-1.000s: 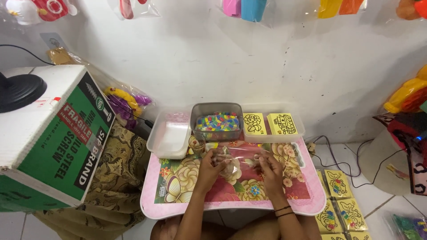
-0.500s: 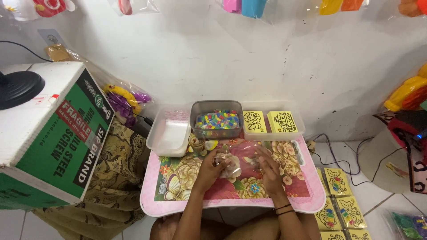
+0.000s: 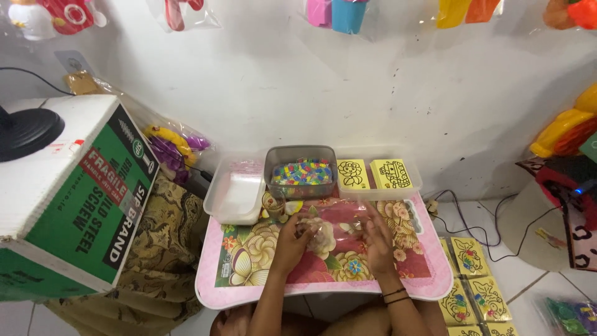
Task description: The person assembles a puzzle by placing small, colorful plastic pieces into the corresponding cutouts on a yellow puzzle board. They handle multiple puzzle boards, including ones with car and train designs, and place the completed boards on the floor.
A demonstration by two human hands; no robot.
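Fingers of the left hand [image 3: 292, 239] are curled and pinching a small clear plastic bag [image 3: 320, 236] at its left edge; fingers of the right hand [image 3: 377, 239] are held loosely together, tips on the tabletop just right of the bag. Whether the right fingertips touch the plastic cannot be told.

Change since half a second ago: both hands then gripped the bag between them near the middle of the pink floral table [image 3: 323, 274]. The right hand has now let go and shifted right, and the bag sits with the left hand alone. Judgement: the two-handed handling of the bag has ended, and the bag is now managed single-handed.

Location: the bag lies on the table surface, near side of the grey tub of coloured pieces [image 3: 301, 171], well apart from the clear lidded tray [image 3: 236, 196] at far left and the yellow picture cards [image 3: 373, 174] at far right.

Hidden or unclear:
- Bag contents: transparent film blurs against the floral print; not readable.
- A small round item [image 3: 273, 202] beside the tub: kind uncertain.
- Forearms cut off at the lower frame edge.
- More yellow cards [image 3: 469, 280] on the floor at right, partly cropped
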